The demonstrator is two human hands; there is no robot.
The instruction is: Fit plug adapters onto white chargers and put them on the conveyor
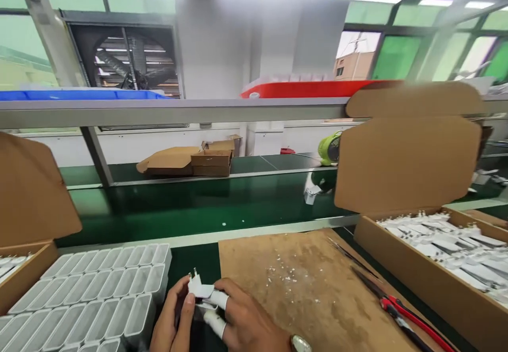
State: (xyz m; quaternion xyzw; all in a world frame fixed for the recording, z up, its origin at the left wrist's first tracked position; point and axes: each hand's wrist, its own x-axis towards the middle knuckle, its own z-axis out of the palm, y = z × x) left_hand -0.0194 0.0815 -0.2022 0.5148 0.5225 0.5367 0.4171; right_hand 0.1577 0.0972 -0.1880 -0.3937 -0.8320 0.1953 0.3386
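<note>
One white plug (199, 288), two hands (214, 317).

glossy white plastic plug (199, 288), matt cardboard sheet (301, 278)

Board (317, 283): on surface, centre, 6 o'clock.
Tray (91, 299): 8 o'clock, left of board.
Open carton (436, 283): 4 o'clock, right of board; white parts (448, 243) inside.
Cutters (397, 309): on board's right edge.
Both hands, plug (199, 287): 6 o'clock, between tray and board.
Small boxes (198, 162): 12 o'clock, behind the belt.
</note>
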